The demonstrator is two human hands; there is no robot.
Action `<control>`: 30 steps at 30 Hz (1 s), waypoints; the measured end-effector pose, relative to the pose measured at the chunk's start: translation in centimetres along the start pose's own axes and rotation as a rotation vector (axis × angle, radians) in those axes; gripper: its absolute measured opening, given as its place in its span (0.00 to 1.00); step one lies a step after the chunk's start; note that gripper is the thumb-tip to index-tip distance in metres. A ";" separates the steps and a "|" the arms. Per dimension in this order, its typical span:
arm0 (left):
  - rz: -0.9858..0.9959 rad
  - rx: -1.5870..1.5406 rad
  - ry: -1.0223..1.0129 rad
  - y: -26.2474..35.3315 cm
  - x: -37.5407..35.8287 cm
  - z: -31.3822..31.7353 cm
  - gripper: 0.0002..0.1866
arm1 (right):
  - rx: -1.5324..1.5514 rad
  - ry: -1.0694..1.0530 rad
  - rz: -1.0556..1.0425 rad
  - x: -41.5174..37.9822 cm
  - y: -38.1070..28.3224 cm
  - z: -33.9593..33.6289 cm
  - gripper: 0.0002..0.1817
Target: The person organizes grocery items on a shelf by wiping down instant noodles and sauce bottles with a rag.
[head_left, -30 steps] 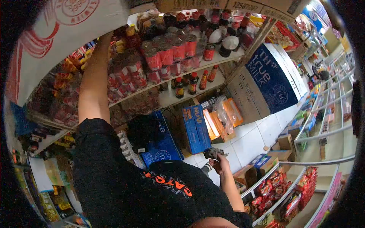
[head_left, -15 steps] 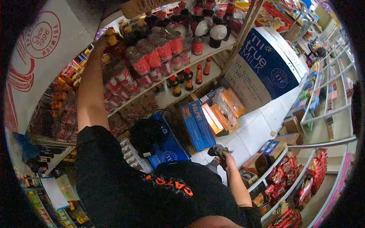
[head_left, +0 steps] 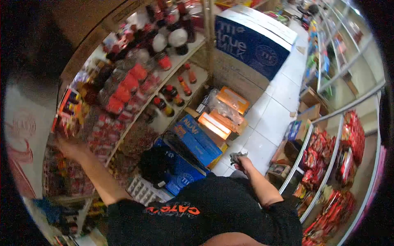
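Left hand (head_left: 65, 143) is up at the shelf (head_left: 172, 65), right against the red packets (head_left: 100, 131); it's too blurry to tell how the fingers are set or count the packets. Above and right of those fingers: three red-lidded jars (head_left: 123, 88) I can make out, packed tight to the shelf edge. Right hand (head_left: 244, 162) hangs low, fingers closed around one grey rag (head_left: 237, 156). Beyond it, bare white floor tiles (head_left: 266, 123) leave open room.

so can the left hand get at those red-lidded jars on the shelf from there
Probably yes: the left hand is raised at the shelf front, just below-left of the red-lidded jars, nothing between them. The right hand holds a grey cloth.
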State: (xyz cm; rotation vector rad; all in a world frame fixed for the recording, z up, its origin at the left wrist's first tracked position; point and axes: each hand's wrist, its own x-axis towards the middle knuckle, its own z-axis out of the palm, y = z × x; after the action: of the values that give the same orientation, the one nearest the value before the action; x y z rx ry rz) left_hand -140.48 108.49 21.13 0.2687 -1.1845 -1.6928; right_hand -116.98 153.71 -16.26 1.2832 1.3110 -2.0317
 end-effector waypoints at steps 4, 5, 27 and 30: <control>-0.227 -0.399 -0.986 0.1 -13.3 -0.1 0.17 | -0.120 -0.064 -0.043 2.1 0.1 -2.9 0.10; -0.211 -0.561 -1.442 1.3 -17.6 2.9 0.16 | -0.150 -0.072 -0.054 3.2 0.1 -3.9 0.10; 0.282 -1.235 -2.531 8.9 -65.0 25.9 0.08 | 0.367 0.293 -0.104 1.9 -9.1 -41.6 0.17; 0.236 -1.226 -2.573 6.7 -67.1 27.8 0.09 | 0.393 0.279 -0.043 4.9 -8.1 -42.1 0.21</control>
State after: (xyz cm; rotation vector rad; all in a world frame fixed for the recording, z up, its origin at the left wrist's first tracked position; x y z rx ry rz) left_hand -123.36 179.32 17.42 -3.2847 -0.8744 -1.3873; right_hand -105.11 194.75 -22.25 1.7793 1.0869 -2.2816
